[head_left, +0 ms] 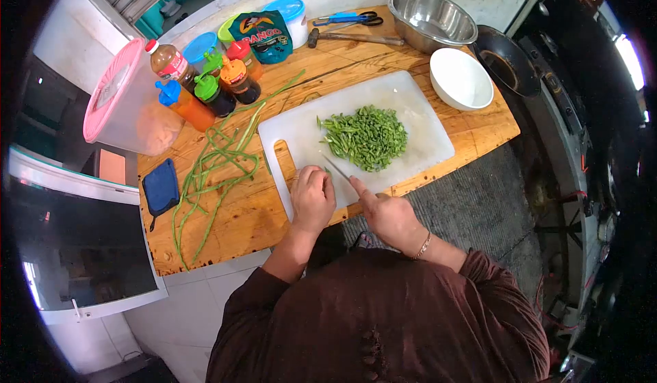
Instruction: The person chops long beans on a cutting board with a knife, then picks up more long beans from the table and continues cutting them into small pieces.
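On the white cutting board (426,126) lies a heap of chopped green beans (364,137). My right hand (391,220) grips a knife (335,167) at the board's near edge, its blade slanting away to the left. Beside the blade, my left hand (313,197) is closed with curled fingers at the board's handle end. A short green bean tip (327,171) shows by those fingers; what lies under them is hidden. Left of the board, several uncut long beans (220,152) are strewn over the wooden table (274,215).
A blue cloth pad (161,186) lies at the table's left. Sauce bottles (217,96), a pink-lidded tub (123,102) and a green pouch (262,37) stand behind. A hammer (356,38), scissors (348,19), steel bowl (432,20) and white bowl (461,78) sit along the back and right.
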The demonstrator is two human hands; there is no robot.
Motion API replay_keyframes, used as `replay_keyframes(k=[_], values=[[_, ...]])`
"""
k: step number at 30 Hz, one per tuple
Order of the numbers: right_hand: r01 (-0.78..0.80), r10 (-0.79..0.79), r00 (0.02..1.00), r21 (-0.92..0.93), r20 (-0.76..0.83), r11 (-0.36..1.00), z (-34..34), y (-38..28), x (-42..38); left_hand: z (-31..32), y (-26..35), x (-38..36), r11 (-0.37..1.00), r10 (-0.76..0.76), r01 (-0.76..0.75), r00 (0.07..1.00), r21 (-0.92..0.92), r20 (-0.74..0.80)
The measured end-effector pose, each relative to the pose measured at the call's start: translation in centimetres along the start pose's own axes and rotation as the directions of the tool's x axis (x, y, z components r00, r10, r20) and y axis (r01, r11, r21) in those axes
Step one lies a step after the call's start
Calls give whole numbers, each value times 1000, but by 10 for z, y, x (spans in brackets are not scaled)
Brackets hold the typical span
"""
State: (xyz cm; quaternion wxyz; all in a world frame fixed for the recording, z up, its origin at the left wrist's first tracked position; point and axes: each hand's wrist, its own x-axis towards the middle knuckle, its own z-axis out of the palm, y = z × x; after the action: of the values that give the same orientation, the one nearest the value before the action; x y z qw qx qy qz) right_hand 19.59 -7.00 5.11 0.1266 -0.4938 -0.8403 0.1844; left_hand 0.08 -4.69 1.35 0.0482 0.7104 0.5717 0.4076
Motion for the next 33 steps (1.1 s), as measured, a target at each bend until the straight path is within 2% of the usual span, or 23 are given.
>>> replay_keyframes(k=[8, 11, 14, 17, 20, 23, 26, 29, 33], values=[[35, -35, 983, 2, 180, 999, -8, -1, -6, 0, -2, 1, 999, 32, -32, 999, -6, -31], [45, -43, 986, -10, 160, 999, -9, -3, 0, 4, -6, -1, 999, 18, -19, 999, -27, -31], [48, -48, 998, -10, 37, 999, 13, -1, 10, 3, -3, -1, 1000, 13, -14, 1000, -2, -23], [27, -26, 998, -20, 48, 999, 15, -5, 9, 1, 0, -1, 1000, -18, 18, 1000, -2, -21], [-20, 16, 978, 20, 210, 1000, -4, -3, -6, 5, -4, -4, 1000, -22, 22, 1000, 15, -22], [14, -16, 984, 16, 180, 1000, -9, 0, -11, 3, -2, -2, 1000, -9, 10, 999, 23, -30], [45, -44, 999, -46, 25, 998, 7, 8, 1, 3, -3, -2, 1000, -5, 6, 1000, 9, -23], [-19, 17, 998, -29, -58, 999, 14, 16, 13, 2, -3, -2, 1000, -5, 4, 1000, -25, -9], [51, -54, 998, 78, 41, 996, -6, 6, -3, 1, -1, -2, 999, -28, 28, 1000, -18, 4]])
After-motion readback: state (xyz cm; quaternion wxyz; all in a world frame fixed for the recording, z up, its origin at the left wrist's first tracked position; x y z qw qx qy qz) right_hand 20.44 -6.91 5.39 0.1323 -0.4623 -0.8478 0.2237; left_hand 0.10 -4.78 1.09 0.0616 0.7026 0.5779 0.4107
